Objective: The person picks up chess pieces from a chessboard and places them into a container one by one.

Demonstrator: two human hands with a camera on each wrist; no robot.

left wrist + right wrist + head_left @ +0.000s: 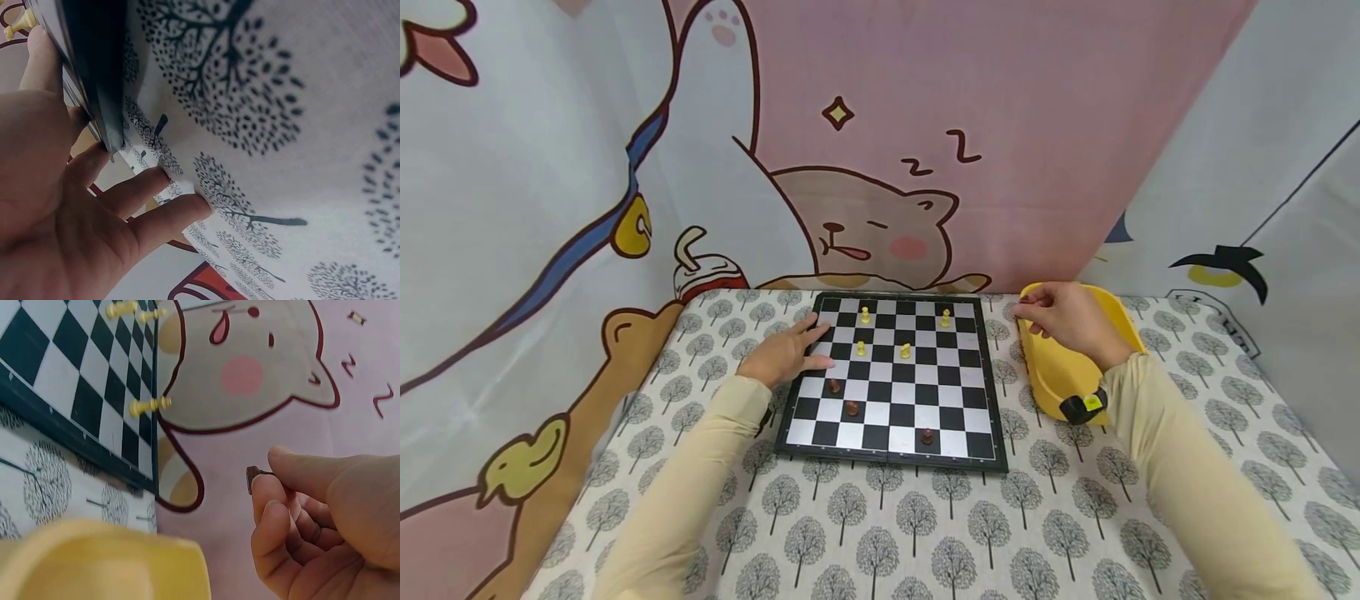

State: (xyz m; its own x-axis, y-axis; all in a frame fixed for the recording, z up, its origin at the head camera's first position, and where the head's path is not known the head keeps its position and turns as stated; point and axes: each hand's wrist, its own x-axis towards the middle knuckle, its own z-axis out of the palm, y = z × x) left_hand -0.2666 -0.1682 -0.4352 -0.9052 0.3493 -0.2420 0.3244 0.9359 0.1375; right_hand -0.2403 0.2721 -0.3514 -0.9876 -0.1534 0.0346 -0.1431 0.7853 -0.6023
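My right hand [1070, 322] pinches a brown piece [251, 479] between thumb and forefinger, near the bin [1057, 373]. Should be light, stiff, maybe slick; I'd grip the slim stem, gently. Left hand [781, 355]: fingers spread, resting on the left edge of the board [902, 392].

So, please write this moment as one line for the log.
left hand: touches edge of chessboard; right hand: pinches small brown piece near yellow tray; on chessboard: four yellow pieces, three brown pieces
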